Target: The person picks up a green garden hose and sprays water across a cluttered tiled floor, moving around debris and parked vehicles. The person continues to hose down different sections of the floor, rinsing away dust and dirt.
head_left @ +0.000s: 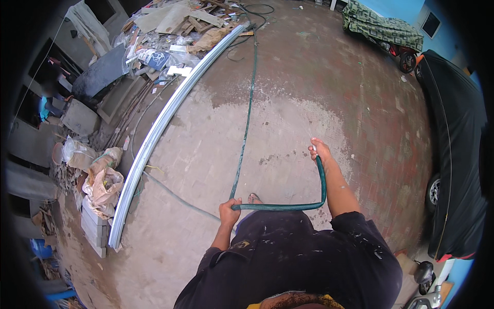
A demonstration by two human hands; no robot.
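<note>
A dark green garden hose runs across my waist, bends sharply at the right and rises to my right hand. That hand is closed round the hose near its end, with the fingers at the tip. A faint thin spray seems to leave it toward the far side. My left hand grips the hose at the lower middle. From there the rest of the hose stretches away over the paving to the far side. The paving is dark and wet farther off and to the right, pale and dusty nearer me.
Long silvery metal profiles lie along the left, beside a rubble heap, filled sacks and grey blocks. A person is at the far left. A black-covered car and a cloth-covered vehicle stand at the right.
</note>
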